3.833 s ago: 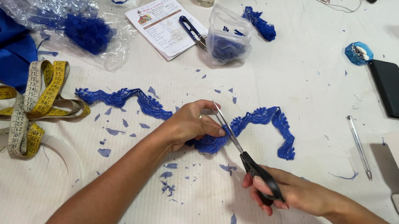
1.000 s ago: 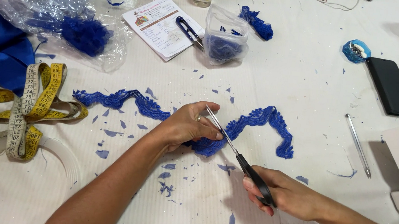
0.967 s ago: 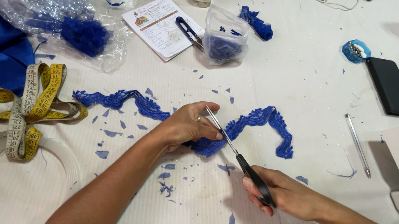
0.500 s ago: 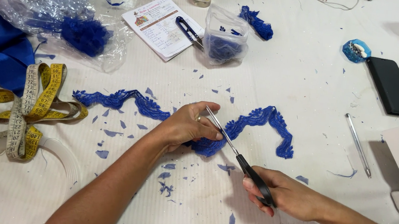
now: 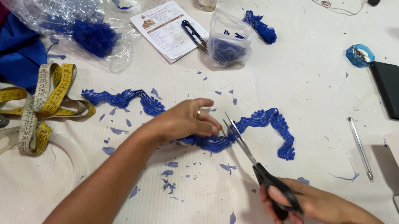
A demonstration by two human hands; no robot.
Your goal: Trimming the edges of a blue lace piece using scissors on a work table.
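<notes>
a wavy strip of blue lace trim [image 5: 262, 121] is laid across the middle of the white table [image 5: 301, 88]. its centre is pinned down by the left hand [image 5: 186, 120], fingers bunched together on the lace. black-handled scissors [image 5: 258, 167] are held by the right hand [image 5: 308, 205], fingers threaded through the loops and curled; blades are slightly parted, tips at the trim just right of the left fingertips. small blue offcuts [image 5: 171, 166] are scattered near the hands. a yellow tape measure [image 5: 37, 102] is coiled at the left. a clear bag of blue pieces [image 5: 226, 43] is seen on the far side, a metal seam tool [image 5: 359, 148] on the right.
</notes>
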